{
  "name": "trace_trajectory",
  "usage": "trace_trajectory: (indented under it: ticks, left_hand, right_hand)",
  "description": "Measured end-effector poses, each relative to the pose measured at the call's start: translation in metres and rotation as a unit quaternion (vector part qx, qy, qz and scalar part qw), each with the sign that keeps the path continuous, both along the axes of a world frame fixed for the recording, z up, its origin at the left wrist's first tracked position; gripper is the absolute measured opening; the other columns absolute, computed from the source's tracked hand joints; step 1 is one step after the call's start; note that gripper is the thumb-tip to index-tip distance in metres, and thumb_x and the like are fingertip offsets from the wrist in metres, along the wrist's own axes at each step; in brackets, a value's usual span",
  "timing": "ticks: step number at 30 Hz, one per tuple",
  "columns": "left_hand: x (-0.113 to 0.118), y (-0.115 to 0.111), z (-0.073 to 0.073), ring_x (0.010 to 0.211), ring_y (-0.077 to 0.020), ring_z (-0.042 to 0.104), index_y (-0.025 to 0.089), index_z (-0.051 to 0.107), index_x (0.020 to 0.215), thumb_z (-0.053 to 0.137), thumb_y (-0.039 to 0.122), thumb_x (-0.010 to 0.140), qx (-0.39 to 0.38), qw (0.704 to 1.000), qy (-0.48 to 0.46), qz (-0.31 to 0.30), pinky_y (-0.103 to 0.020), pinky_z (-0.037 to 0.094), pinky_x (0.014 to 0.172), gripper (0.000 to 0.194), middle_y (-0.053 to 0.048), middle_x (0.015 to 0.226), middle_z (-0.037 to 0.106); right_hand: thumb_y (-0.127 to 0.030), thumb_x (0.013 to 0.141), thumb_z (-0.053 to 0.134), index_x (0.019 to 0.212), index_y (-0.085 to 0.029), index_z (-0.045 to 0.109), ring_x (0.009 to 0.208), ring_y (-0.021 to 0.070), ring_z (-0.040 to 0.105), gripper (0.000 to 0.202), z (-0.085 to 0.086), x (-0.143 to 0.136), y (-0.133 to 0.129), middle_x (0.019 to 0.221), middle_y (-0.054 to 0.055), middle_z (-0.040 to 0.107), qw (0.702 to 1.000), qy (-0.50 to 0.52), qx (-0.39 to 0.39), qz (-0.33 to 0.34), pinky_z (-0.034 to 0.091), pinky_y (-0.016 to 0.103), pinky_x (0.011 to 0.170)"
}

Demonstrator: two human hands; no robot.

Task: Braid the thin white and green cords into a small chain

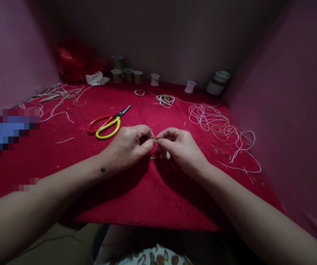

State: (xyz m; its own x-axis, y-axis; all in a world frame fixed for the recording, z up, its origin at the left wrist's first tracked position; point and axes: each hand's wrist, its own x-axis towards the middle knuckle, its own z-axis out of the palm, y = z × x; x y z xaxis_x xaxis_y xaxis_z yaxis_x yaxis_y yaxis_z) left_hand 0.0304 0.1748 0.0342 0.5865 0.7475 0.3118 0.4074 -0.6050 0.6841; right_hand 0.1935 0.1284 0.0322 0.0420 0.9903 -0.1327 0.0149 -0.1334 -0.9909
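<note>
Over the middle of the red cloth (136, 206), my left hand (133, 145) and my right hand (179, 147) meet at their fingertips. Both hands are pinched on a thin greenish cord (155, 140), which shows only as a small bit between the fingers. A loop of it hangs just below, partly hidden by my right hand's fingers. Scissors (107, 127) with one red and one yellow handle lie just beyond my left hand, blades pointing away to the right.
Loose pale cords (61, 97) lie at the far left, and more tangled cord (213, 121) at the right with small clippings. Spools (155, 80), a white jar (217, 84), crumpled tissue (97, 78) and a red bag (74, 64) stand along the back. Pinkish walls flank the table.
</note>
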Motion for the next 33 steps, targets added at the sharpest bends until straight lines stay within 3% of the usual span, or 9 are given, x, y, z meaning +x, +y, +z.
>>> trace_trajectory:
  ticks: [4,10,13,17,23,33]
  left_hand:
    - [0.002,-0.002,0.003,0.057,-0.0128,0.058,0.017,0.066,0.075,0.054,0.024,0.083,-0.027,0.999,0.016,0.015,-0.023,0.043,0.055,0.016,0.000,0.061,0.066]
    - [0.001,-0.003,0.003,0.061,-0.0144,0.060,0.016,0.067,0.076,0.055,0.026,0.083,-0.020,0.999,0.024,0.016,-0.025,0.045,0.057,0.017,-0.003,0.066,0.067]
    - [0.000,-0.002,0.001,0.063,-0.0147,0.060,0.016,0.067,0.078,0.055,0.024,0.084,-0.017,1.000,0.023,0.009,-0.026,0.046,0.060,0.016,-0.003,0.069,0.067]
    - [-0.001,0.001,0.001,0.066,-0.0137,0.059,0.017,0.066,0.076,0.057,0.021,0.083,0.031,0.999,0.019,-0.003,-0.027,0.046,0.063,0.012,-0.004,0.077,0.066]
    - [-0.002,0.004,0.001,0.073,-0.0144,0.062,0.018,0.065,0.077,0.058,0.016,0.084,0.082,0.996,0.015,-0.031,-0.027,0.046,0.068,0.010,-0.004,0.085,0.067]
    - [-0.004,0.008,-0.007,0.078,-0.0160,0.062,0.017,0.062,0.085,0.056,0.016,0.089,0.180,0.979,0.031,-0.093,-0.028,0.048,0.070,0.007,-0.007,0.091,0.064]
  right_hand:
    - [-0.009,0.076,0.062,0.074,-0.016,0.064,0.044,0.0088,0.053,0.008,-0.003,0.000,0.000,0.054,-0.003,0.060,0.997,-0.075,0.019,-0.003,0.041,0.020,0.044]
    - [-0.013,0.082,0.061,0.074,-0.016,0.069,0.061,0.0114,0.060,0.011,-0.011,0.002,-0.002,0.064,0.000,0.067,0.965,-0.198,0.169,-0.013,0.043,0.023,0.058]
    - [-0.013,0.082,0.060,0.072,-0.016,0.068,0.059,0.0108,0.058,0.013,-0.012,0.003,-0.002,0.063,0.000,0.066,0.955,-0.224,0.192,-0.016,0.043,0.025,0.060]
    - [-0.015,0.079,0.061,0.068,-0.016,0.066,0.056,0.0100,0.054,0.012,-0.012,0.005,0.001,0.060,-0.001,0.063,0.968,-0.193,0.160,-0.007,0.041,0.025,0.058]
    - [-0.011,0.074,0.063,0.063,-0.016,0.061,0.049,0.0078,0.051,0.012,-0.008,0.007,0.003,0.054,-0.005,0.056,0.998,-0.051,0.041,0.026,0.040,0.022,0.051]
    - [-0.018,0.073,0.063,0.056,-0.016,0.057,0.037,0.0051,0.042,0.018,-0.012,0.013,0.004,0.043,-0.004,0.052,0.996,0.043,-0.013,0.072,0.027,0.019,0.039]
